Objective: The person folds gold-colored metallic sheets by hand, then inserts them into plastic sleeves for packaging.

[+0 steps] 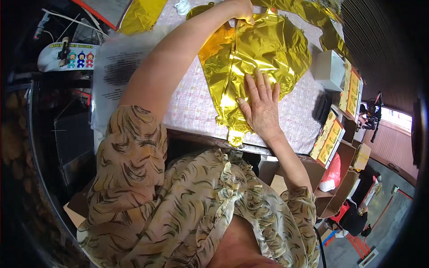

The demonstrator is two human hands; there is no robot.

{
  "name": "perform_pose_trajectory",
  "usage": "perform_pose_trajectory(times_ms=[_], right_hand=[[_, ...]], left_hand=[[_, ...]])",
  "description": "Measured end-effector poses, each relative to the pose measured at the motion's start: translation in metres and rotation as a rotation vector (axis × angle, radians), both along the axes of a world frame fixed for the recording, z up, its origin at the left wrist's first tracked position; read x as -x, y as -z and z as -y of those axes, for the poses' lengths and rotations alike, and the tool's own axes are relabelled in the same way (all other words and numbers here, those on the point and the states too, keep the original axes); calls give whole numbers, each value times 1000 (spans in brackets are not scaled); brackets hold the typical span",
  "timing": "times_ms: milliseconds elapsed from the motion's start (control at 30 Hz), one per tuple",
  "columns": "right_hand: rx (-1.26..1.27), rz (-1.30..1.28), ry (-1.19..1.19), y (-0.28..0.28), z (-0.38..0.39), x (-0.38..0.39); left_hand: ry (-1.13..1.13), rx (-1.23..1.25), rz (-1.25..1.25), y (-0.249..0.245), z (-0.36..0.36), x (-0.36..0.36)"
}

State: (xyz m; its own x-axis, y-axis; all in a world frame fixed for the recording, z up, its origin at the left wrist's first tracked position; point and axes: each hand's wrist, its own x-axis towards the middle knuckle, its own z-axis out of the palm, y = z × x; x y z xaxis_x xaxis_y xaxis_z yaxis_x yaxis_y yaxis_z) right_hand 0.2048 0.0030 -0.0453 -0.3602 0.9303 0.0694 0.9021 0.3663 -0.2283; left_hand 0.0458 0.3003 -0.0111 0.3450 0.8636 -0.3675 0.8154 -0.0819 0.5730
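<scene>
Gold and shiny, the foil (279,51) lay on the pale-checked bench (183,107), straight in front of the person, its narrow end pointing back to the near edge. The right hand (262,109) rested palm down on its near part, fingers long and a little parted, thumb out to the side. The left hand (243,11) reached across to the far part, its fingers bent down toward the foil; the top of the view cut it off, so whether it pinched the film or only pressed it, I could not tell. A long crease ran lengthwise, left of the right hand, and small wrinkles caught the light all over. For work on such thin, slippery film, a flat palm and light, even pressure seemed best, with pads rather than nails against the surface, since a sharp poke might have marked or torn it. With the two hands well apart, gentle tension between them would likely have eased the wrinkles, while a hard tug risked skewing the crease. The printed plastic (118,73) lay to the left, the white box (330,71) to the right, both clear of the hands.
</scene>
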Motion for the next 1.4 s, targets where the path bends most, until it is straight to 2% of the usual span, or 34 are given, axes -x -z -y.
perform_pose_trajectory(times_ms=[100,167,200,267,400,467,500,533,600,633,667,733,800,867,900,967,1000,1067,1100,1167,1200,1267,1300,1333,1400], right_hand=[[4,16,4,2,1,0],[-7,6,1,1,0,0],[-18,-4,-5,0,1,0],[-16,-7,2,0,1,0],[-21,7,4,1,2,-1],[-28,-4,5,2,1,-1],[-31,-12,2,3,2,-1],[-32,-10,13,3,2,-2],[-45,-9,-4,4,2,-3],[-51,-3,-5,5,2,-3],[-52,-2,2,6,2,-3],[-46,-9,-1,9,2,-3],[-52,-11,8,9,-1,-3],[-72,-12,7,9,-5,-4],[-72,-11,9,9,-6,-5],[-64,-12,22,9,-9,-5],[-61,-12,20,9,-10,-4],[-70,6,23,9,-11,-3],[-67,5,15,8,-11,-3],[-63,-3,30,6,-11,-2],[-66,-6,20,6,-12,-1],[-60,0,36,7,-11,-1],[-62,1,38,7,-11,-1],[-64,1,33,7,-12,-1],[-64,-1,34,7,-11,-1]], left_hand=[[76,52,0,-14,7,8],[310,-36,-154,-26,15,10],[314,-37,-154,-27,21,10],[224,-235,-330,-31,33,9],[153,-439,-423,-23,50,4],[318,-169,-295,-18,23,5],[521,-326,-369,-1,13,-5],[532,-330,-366,10,5,-7],[238,-91,-155,25,-1,-1],[172,-161,-174,27,1,-3],[178,-162,-173,28,2,-1],[262,-242,9,23,8,2],[217,-231,7,18,19,1],[140,-272,201,16,25,2],[142,-272,201,18,20,-1],[117,-214,-187,23,5,-7],[115,-211,-187,18,12,-4],[62,-121,187,-2,37,8],[53,-119,187,9,31,14],[80,-491,193,33,14,29],[71,-495,188,29,22,37],[-165,-612,372,10,60,47],[75,-706,287,4,70,60],[70,-709,286,13,75,62],[267,-878,280,50,91,65]])
